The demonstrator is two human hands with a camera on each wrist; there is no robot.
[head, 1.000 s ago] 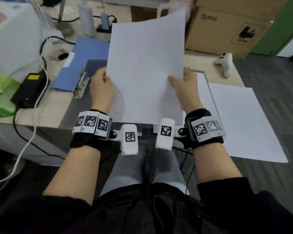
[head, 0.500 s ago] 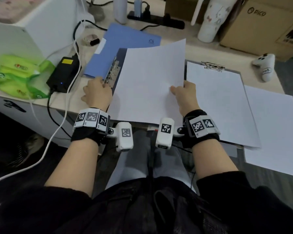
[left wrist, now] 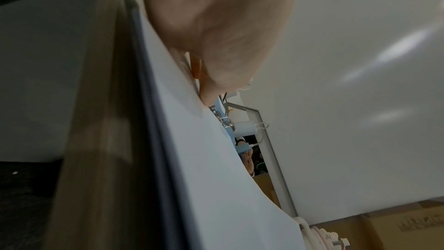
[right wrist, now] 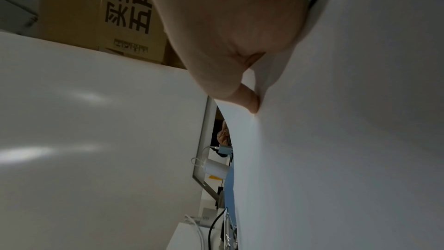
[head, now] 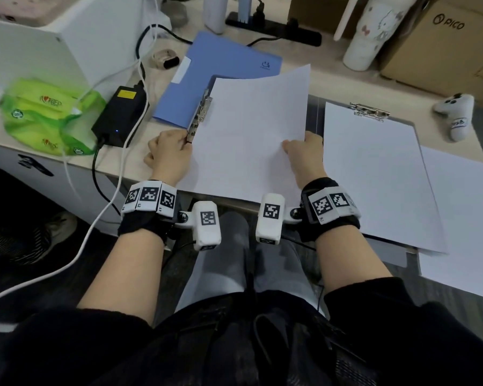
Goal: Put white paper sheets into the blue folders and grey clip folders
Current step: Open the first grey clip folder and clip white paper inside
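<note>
While both grips pinch it, sheet lies over open folder on bench, long axis running away from the person. Left hand at clip-side edge, nearest metal clip; right hand at opposite edge.

Blue folders: one
Grey clip folders: two (one mostly under paper)
White sheets: three
Cardboard boxes: two

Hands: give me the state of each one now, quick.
Left hand: fingers curled at the left edge of the white paper sheet, beside the metal folder clip; grip hidden.
Right hand: pinching the sheet's right edge.
</note>
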